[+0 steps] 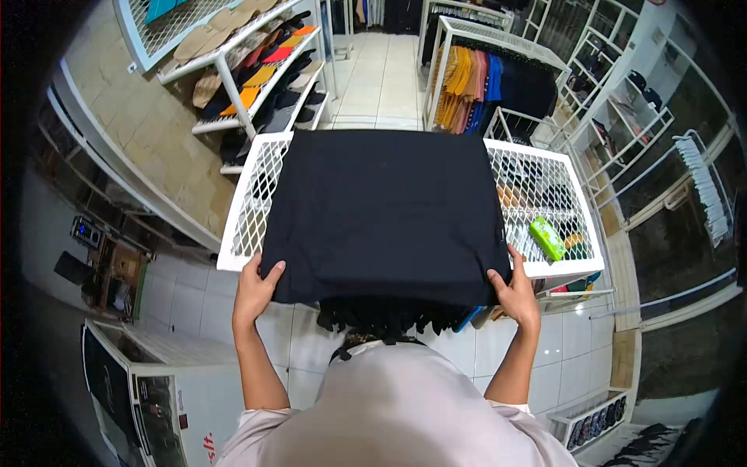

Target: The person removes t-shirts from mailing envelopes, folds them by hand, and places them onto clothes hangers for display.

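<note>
A black cloth (389,210) lies spread flat over a white mesh-topped table (233,245), its near edge overhanging the front. At the cloth's near left corner my left hand (255,289) pinches the fabric, thumb on top and fingers beneath or at the side. My right hand (515,289) grips the near right corner the same way, with the thumb on top. Dark, ragged-edged material (381,315) hangs below the cloth's front edge. To the right of the cloth, a bright green packet (547,239) rests on the mesh.
Shelves of caps and flat items (257,86) stand at the back left. A rack of yellow, pink and blue garments (467,86) is behind the table to the right. A white cabinet (194,405) stands at the lower left, and wall racks (638,117) line the right side.
</note>
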A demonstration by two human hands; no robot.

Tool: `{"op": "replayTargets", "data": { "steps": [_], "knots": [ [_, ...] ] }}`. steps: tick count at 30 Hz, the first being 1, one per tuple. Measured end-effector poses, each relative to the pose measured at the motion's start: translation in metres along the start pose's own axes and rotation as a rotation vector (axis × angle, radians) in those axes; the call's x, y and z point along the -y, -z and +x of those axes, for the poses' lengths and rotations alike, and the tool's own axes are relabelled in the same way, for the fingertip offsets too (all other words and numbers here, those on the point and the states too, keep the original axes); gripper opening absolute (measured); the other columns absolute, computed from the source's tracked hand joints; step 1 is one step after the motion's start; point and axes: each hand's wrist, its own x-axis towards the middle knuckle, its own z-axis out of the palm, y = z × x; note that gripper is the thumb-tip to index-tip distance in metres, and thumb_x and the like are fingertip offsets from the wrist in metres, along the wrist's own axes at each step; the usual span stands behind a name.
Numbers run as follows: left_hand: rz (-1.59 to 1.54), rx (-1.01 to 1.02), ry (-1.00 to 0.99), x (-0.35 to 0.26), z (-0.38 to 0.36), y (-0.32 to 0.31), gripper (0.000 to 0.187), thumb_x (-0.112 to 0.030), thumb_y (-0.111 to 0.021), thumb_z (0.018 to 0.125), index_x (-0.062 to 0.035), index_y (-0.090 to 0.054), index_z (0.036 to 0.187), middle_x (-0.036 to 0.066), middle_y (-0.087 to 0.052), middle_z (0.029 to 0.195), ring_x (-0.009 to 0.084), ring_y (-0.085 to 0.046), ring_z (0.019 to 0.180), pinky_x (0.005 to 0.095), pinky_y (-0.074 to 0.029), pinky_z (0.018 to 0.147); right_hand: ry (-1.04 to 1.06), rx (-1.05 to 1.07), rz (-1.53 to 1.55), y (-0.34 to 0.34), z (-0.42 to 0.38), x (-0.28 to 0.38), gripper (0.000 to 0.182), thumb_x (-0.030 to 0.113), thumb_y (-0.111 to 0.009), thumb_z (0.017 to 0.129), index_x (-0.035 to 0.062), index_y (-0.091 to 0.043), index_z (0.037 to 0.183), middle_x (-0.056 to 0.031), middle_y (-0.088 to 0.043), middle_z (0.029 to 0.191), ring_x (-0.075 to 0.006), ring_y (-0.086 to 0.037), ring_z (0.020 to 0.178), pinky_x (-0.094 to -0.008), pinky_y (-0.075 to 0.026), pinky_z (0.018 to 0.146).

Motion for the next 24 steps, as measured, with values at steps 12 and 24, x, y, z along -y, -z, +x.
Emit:
{"op": "replayTargets", "data": {
  "steps": [12, 24],
  "knots": [
    [-0.457, -0.305, 0.135, 0.028, -0.048, 0.013, 0.022, -0.019, -0.068, 0.099, 0.0032, -0.069, 0.101, 0.001, -0.070, 0.087, 0.0054, -0.057, 0.076, 0.0216, -0.044, 0.071, -0.014, 0.073, 0.552, 0.015, -0.032, -0.024, 0.063, 0.011, -0.055, 0.103, 0.0053, -0.027, 0.158, -0.0189, -0.061, 0.129, -0.0154, -0.064, 0.093, -0.0283, -0.053, 0.080],
    [-0.120, -0.457, 0.017, 0.131, -0.070, -0.032, 0.036, -0.026, -0.064, 0.101, -0.0002, -0.062, 0.126, 0.009, -0.070, 0.096, 0.0154, -0.064, 0.084, 0.0286, -0.050, 0.079, 0.088, -0.117, -0.160, -0.034, -0.079, -0.070, 0.097, 0.000, -0.068, 0.089, 0.0172, -0.009, 0.164, -0.0189, -0.071, 0.090, -0.0345, -0.067, 0.077, -0.0400, -0.053, 0.077]
  ]
}}
